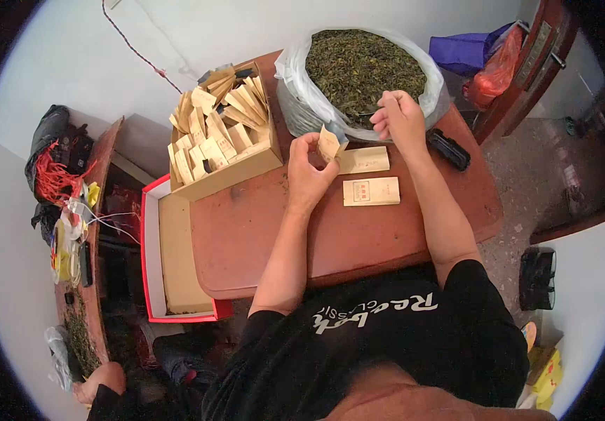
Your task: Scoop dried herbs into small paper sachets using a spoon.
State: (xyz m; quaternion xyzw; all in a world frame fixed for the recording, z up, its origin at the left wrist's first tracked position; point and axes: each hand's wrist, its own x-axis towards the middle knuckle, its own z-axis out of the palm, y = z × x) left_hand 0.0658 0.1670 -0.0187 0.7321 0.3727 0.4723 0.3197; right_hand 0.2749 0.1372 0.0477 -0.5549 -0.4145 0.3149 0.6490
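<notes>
Paper packet [330, 142]: left hand [307, 163] fingers pinch it open; right hand [399, 116] fingers, clenched on a pinch of tea leaves [362, 67], should drop them squarely inside.

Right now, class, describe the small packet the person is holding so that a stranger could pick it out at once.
Start at the big bag of dried green leaves at the far edge of the reddish table. Just in front of it, the left hand pinches a small tan packet. Unlike the two flat packets lying on the table, it is held upright in the air.
</notes>
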